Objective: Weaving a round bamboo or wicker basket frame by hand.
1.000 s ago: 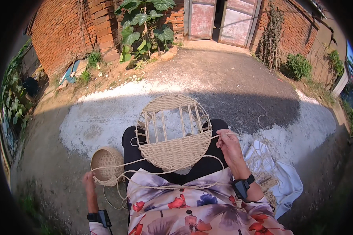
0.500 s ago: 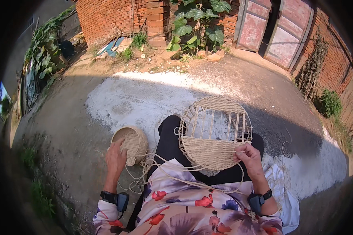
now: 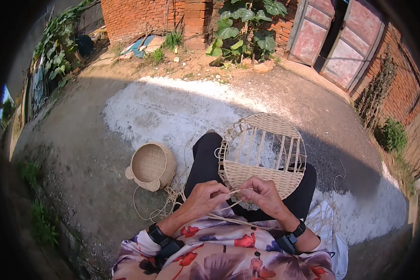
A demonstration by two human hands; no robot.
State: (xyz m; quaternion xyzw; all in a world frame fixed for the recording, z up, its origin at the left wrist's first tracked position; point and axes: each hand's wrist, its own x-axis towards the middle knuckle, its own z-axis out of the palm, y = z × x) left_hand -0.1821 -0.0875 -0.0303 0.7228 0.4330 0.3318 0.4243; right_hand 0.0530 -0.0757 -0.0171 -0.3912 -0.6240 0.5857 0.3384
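A beige cord (image 3: 234, 191) is pinched between my two hands, just in front of my lap. My left hand (image 3: 206, 198) holds it with thumb and forefinger, and my right hand (image 3: 262, 193) grips it close beside. Behind them a partly woven round basket piece (image 3: 261, 176) rests on my thighs. Its near part is densely woven; the far part shows bare ribs with gaps and a woven band at the top rim. To the left on the ground sits a small round woven basket (image 3: 154, 163) with two ear-like tabs. Loose cord (image 3: 172, 193) tangles between that basket and my leg.
A white cloth or sack (image 3: 333, 233) with loose strands lies by my right side. White powder (image 3: 168, 107) covers part of the ground ahead. Farther off are a brick wall (image 3: 140, 18), leafy plants (image 3: 247, 28) and a worn red metal door (image 3: 352, 44).
My left hand has come from the small basket over to my right hand, and both now hold the cord. The right hand has moved left and nearer, off the basket piece's edge.
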